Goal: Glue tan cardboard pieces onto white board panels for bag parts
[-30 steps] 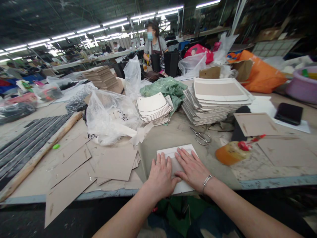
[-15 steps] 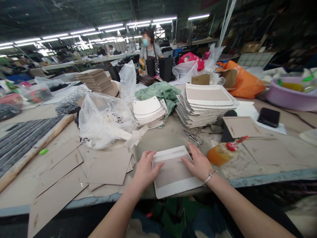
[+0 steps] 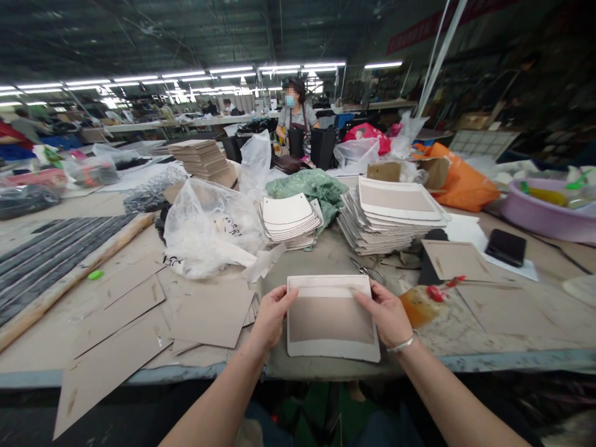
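Note:
I hold a white panel with a brown cardboard centre [image 3: 330,318] just above the near edge of the worktable [image 3: 326,261]. My left hand [image 3: 271,313] grips its left edge and my right hand [image 3: 386,313], with a bracelet at the wrist, grips its right edge. The panel is lifted and tilted toward me. Behind it lie scissors [image 3: 365,269], a tall stack of similar finished panels [image 3: 391,214] and a smaller stack of curved white pieces [image 3: 291,218].
Loose cardboard sheets [image 3: 139,310] lie at the left, beside a clear plastic bag [image 3: 205,226]. An orange glue bottle with a red cap [image 3: 421,301], a black phone [image 3: 506,246] and a purple basin [image 3: 549,208] sit at the right. A masked person [image 3: 295,121] stands across the table.
My hands went from pressing flat on the panel to gripping its two side edges, and the panel has risen off the table and tilted toward me.

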`<state>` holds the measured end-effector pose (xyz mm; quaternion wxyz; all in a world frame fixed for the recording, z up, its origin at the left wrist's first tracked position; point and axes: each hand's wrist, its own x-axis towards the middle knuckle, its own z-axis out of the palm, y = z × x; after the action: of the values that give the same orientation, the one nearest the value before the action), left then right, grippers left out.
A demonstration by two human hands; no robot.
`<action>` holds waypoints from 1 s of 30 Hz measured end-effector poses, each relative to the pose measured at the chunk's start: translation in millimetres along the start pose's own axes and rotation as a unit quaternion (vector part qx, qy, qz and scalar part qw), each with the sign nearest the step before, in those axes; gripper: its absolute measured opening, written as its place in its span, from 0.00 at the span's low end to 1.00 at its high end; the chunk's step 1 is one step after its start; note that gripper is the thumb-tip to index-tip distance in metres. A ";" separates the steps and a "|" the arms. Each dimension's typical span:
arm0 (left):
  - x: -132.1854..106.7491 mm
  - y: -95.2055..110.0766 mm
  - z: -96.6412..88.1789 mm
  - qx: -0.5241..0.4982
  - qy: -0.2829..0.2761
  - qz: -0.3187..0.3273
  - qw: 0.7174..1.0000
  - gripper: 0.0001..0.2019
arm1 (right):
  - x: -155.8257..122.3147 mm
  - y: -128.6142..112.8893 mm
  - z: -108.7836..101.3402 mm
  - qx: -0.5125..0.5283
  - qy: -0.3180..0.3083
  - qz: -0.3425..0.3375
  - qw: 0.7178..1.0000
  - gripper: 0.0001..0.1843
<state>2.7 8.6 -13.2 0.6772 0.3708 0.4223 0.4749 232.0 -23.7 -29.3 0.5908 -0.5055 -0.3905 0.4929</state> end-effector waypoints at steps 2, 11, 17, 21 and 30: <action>-1.9 -0.2 1.4 -0.019 -0.011 -0.002 1.000 0.17 | -1.4 -1.8 2.0 -0.001 -0.006 -0.008 1.000 0.25; -4.4 8.0 2.7 -0.107 -0.039 -0.045 0.992 0.15 | 2.2 -6.9 6.6 -0.010 0.076 0.025 0.997 0.18; -10.0 14.0 2.6 -0.134 -0.064 -0.051 0.988 0.17 | -2.1 -21.9 12.0 -0.039 0.072 0.043 0.996 0.19; -3.8 17.3 -4.3 -0.144 -0.040 -0.063 0.987 0.17 | -12.0 -31.5 11.6 -0.126 -0.020 0.016 0.992 0.27; -6.6 33.4 -18.3 -0.158 -0.078 -0.015 0.984 0.21 | -33.8 -84.3 17.6 -0.240 -0.062 -0.068 0.966 0.32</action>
<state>-26.4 13.3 11.6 0.7653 0.2885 0.2934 0.4950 223.8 -53.2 58.0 0.4593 -0.5729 -0.5667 0.3736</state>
